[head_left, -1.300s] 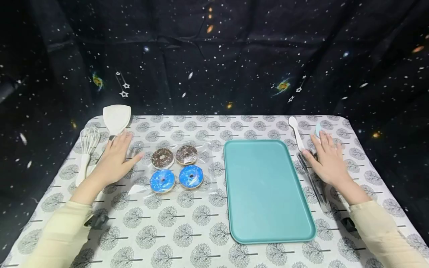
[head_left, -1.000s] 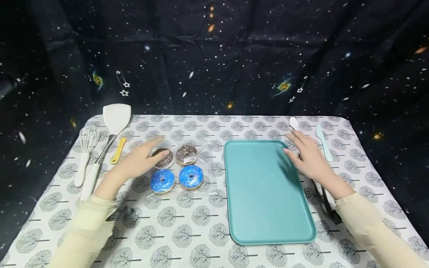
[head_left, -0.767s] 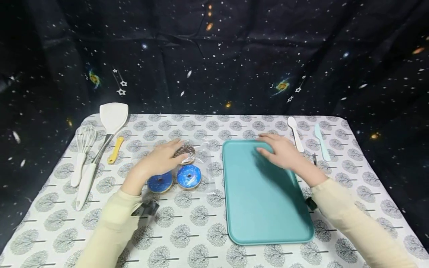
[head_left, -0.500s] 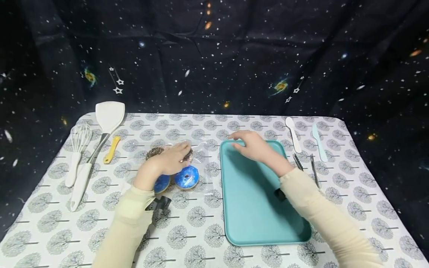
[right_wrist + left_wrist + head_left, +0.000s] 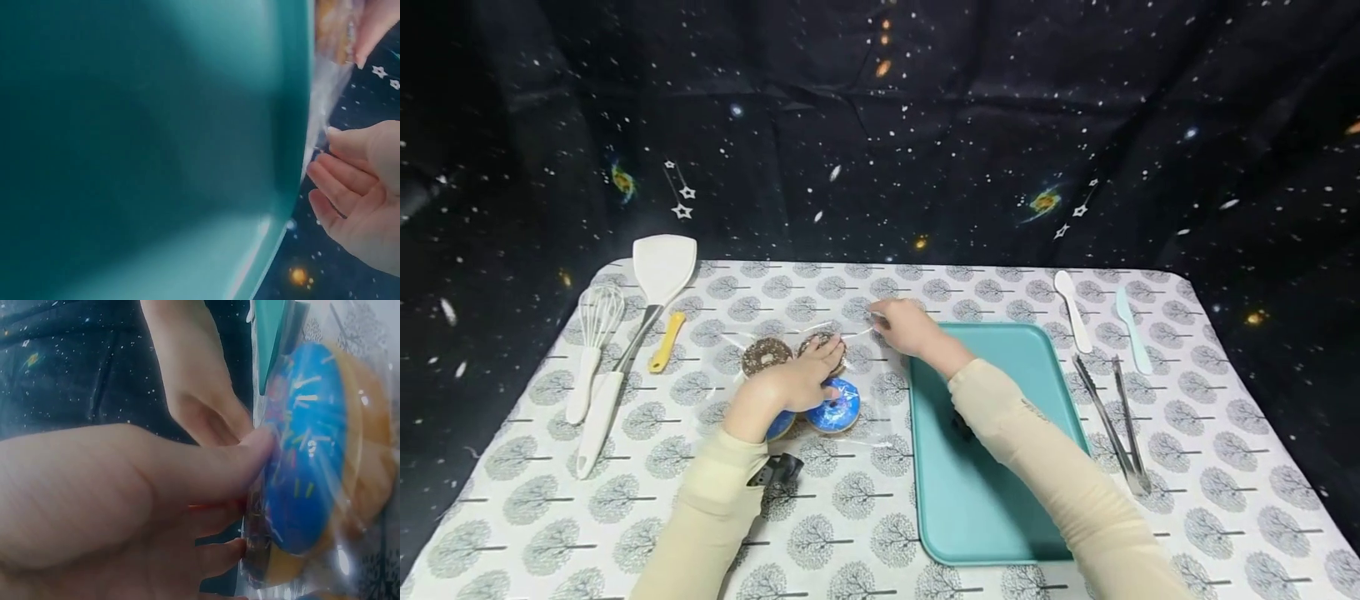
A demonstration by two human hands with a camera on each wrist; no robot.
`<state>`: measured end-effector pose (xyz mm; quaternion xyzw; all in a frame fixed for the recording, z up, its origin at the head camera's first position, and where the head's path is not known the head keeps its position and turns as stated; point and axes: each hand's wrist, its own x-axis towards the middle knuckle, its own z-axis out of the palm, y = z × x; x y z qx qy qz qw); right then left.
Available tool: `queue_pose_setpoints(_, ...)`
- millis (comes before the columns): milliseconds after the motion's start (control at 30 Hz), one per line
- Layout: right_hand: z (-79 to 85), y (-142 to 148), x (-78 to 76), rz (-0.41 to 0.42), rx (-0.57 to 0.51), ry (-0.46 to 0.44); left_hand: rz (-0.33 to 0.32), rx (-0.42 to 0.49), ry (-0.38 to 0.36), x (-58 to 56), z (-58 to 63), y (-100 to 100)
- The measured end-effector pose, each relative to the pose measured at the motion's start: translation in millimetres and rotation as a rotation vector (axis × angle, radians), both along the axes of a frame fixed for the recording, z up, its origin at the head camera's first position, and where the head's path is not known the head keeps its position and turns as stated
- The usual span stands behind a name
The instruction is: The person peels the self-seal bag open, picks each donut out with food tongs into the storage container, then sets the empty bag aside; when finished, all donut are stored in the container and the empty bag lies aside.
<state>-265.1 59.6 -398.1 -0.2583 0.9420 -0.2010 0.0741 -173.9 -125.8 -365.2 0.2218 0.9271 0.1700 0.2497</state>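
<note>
Several doughnuts lie in a clear plastic bag point(image 5: 876, 408): brown sprinkled ones point(image 5: 766, 357) at the back, blue ones point(image 5: 835, 407) in front. My left hand point(image 5: 786, 385) rests over them with fingers extended, partly covering a brown and a blue doughnut. In the left wrist view its thumb point(image 5: 250, 450) presses on a blue doughnut point(image 5: 306, 450) through the film. My right hand point(image 5: 910, 327), fingers bent, pinches the bag's far right edge; in the right wrist view the film point(image 5: 322, 100) reaches its fingertips. The right forearm crosses above the teal tray point(image 5: 940, 500).
At left lie a whisk point(image 5: 597, 333), a white turner point(image 5: 664, 265) and a yellow-handled item point(image 5: 667, 342). Right of the tray are a white spoon point(image 5: 1073, 312), a pale blue knife point(image 5: 1133, 329) and metal tongs point(image 5: 1120, 429). A dark starry cloth hangs behind the table.
Both hands have moved inward from the table's sides. The left came down onto the bagged doughnuts; the right crossed over the tray and took hold of the bag's edge.
</note>
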Motion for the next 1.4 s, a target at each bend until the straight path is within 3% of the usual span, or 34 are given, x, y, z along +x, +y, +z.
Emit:
queue_pose_setpoints(100, -3.9, -6.9, -1.0, 0.000, 0.055, 0.030, 0.014, -0.001, 0.001, 1.8, -1.9, 2.4)
queue_pose_setpoints(233, -4.1, -12.4, -2.7, -0.087, 0.115, 0.107, 0.022, -0.004, -0.009, 2.0, -1.0, 1.4)
queue_pose_setpoints(367, -1.8, -10.5, -6.2, -0.148, 0.098, 0.125, 0.039, -0.005, -0.001, 0.0, -0.3, 0.9)
queue_pose_setpoints(633, 8.5, 23.5, -7.0, -0.089, -0.084, -0.011, 0.066, -0.007, 0.001, -3.0, 0.4, 1.6)
queue_pose_setpoints(767, 6.3, 29.8, -5.8, -0.036, -0.149, 0.006, 0.063, -0.001, -0.003, -3.4, 0.5, -0.1)
queue_pose_setpoints(967, 6.2, 20.4, -2.3, 0.046, -0.195, 0.100, 0.054, 0.009, -0.023, -2.4, 2.1, 0.5)
queue_pose_setpoints(1167, 12.4, 5.0, 4.1, 0.199, -0.018, 0.140, 0.061, 0.001, -0.022, -2.0, 2.0, 2.2)
queue_pose_setpoints(1300, 9.3, 0.8, 8.5, 0.182, 0.110, 0.213, 0.050, 0.004, -0.011, -2.5, -1.2, 1.9)
queue_pose_setpoints(1400, 5.8, 1.9, 8.0, 0.184, 0.105, 0.263, 0.053, 0.002, -0.003, -2.7, -1.9, 0.6)
